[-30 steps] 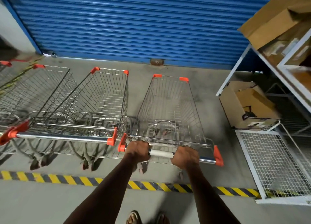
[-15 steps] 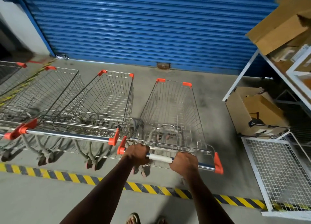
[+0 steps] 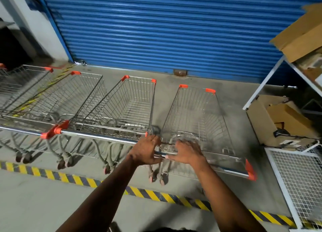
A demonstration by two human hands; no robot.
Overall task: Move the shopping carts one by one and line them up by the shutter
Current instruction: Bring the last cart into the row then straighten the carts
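Blue shutter point(image 3: 174, 31) at 12 o'clock; rightmost cart point(image 3: 196, 120) facing it; left hand point(image 3: 146, 151), right hand point(image 3: 189, 152) spread open over handle point(image 3: 231, 170).

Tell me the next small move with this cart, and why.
Probably lift both hands away and step back for another cart. The left hand and right hand lie open over the handle, and the rightmost cart already stands beside the other carts, facing the shutter.
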